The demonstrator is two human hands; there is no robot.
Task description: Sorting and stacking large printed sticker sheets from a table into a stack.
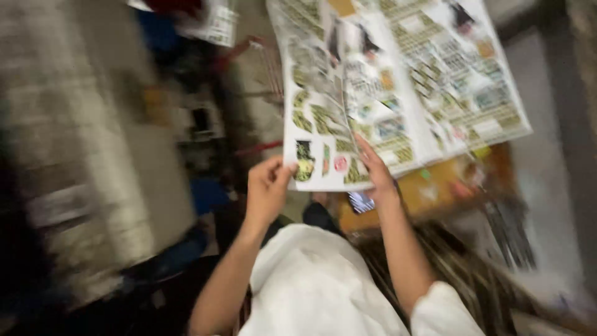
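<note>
I'm pinching the newspaper's (398, 81) near edge with both hands, left (267, 186) and right (376, 171); it's probably stretching toward one o'clock.

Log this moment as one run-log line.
left hand: grips newspaper at bottom-left corner | right hand: pinches its bottom edge | paper: spread open | view: blurred

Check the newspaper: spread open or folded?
Spread open. The newspaper shows two full pages, left hand and right hand gripping its near edge.

Two hands (323, 180), one open newspaper (398, 81), and one phone (360, 201).
</note>
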